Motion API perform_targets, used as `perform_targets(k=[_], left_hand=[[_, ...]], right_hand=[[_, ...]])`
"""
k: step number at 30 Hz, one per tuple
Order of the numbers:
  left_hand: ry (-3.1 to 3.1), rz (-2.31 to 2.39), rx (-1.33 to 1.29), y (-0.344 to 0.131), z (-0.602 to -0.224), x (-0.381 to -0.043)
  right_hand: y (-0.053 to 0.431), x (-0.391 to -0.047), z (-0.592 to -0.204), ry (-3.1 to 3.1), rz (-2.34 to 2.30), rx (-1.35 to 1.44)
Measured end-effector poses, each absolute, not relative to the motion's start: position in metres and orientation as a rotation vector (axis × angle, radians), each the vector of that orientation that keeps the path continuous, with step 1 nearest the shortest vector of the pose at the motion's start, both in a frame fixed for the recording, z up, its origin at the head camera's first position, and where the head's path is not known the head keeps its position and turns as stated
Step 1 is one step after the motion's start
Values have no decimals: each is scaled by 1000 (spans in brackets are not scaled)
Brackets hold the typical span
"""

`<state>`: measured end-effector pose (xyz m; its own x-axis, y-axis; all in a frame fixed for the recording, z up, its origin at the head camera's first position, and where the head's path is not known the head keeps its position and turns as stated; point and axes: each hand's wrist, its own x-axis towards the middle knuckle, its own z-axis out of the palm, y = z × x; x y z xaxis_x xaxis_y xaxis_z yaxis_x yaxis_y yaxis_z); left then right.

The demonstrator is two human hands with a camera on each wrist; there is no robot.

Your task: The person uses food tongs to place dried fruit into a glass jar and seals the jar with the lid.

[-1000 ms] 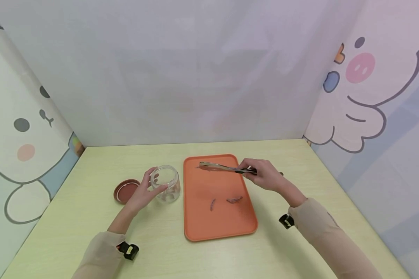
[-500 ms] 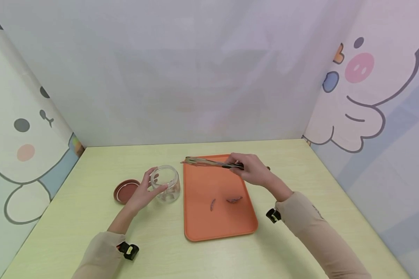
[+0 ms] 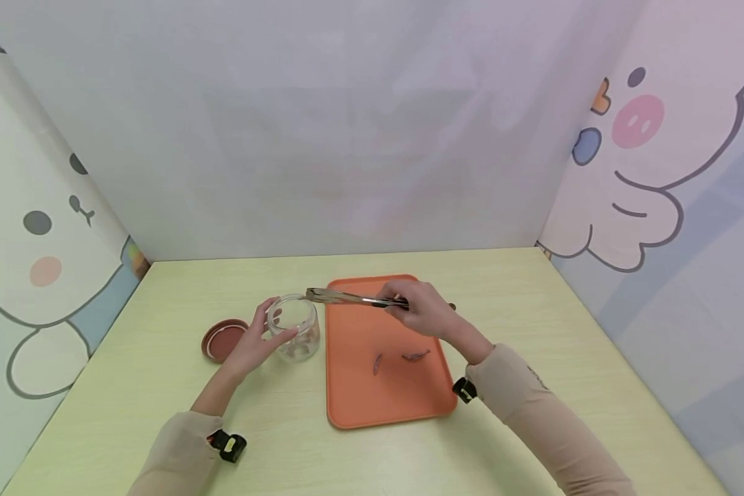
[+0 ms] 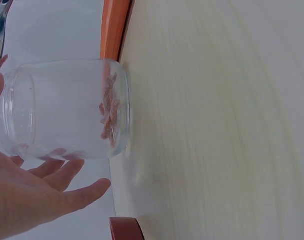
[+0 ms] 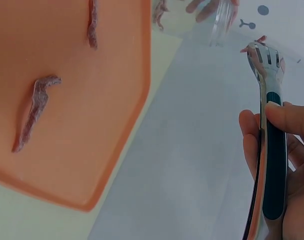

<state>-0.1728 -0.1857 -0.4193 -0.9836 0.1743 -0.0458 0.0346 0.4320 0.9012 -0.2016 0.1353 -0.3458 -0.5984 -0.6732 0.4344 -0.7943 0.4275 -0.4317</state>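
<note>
My left hand (image 3: 251, 348) holds a clear glass jar (image 3: 308, 337), thumb and fingers around its upper part. The jar stands upright and lidless on the table; several reddish-brown dried strips (image 4: 110, 107) lie on its bottom in the left wrist view. My right hand (image 3: 423, 310) grips metal tongs (image 3: 347, 297) with dark handle grips. Another dried strip (image 5: 262, 38) sticks out from between the tong tips in the right wrist view. In the head view, the tips reach the jar's rim on its right side. Two strips, a short one (image 3: 377, 364) and a bent one (image 3: 416, 356), lie on the orange tray (image 3: 359, 403).
A reddish-brown round lid (image 3: 224, 342) lies on the table left of the jar, partly behind my left hand. The tray's left edge is close beside the jar. A grey wall (image 3: 359, 172) rises behind the table (image 3: 273, 441), with cartoon-printed panels at both sides.
My right hand has carried the tongs and strip leftward from over the tray's far part to the jar's rim. The left hand, jar and lid have stayed put.
</note>
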Motion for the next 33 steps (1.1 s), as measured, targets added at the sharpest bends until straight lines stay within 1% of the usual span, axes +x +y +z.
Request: perform_targets(k=[9, 20, 33], left_hand=[[2548, 1591, 184, -186, -420, -173], [2555, 1585, 182, -186, -419, -172], [2557, 1580, 177, -186, -419, -172]], right_hand=[[115, -200, -349, -2421, 936, 1296], [99, -199, -353, -2458, 921, 1235], [102, -198, -358, -2520, 961, 1230]])
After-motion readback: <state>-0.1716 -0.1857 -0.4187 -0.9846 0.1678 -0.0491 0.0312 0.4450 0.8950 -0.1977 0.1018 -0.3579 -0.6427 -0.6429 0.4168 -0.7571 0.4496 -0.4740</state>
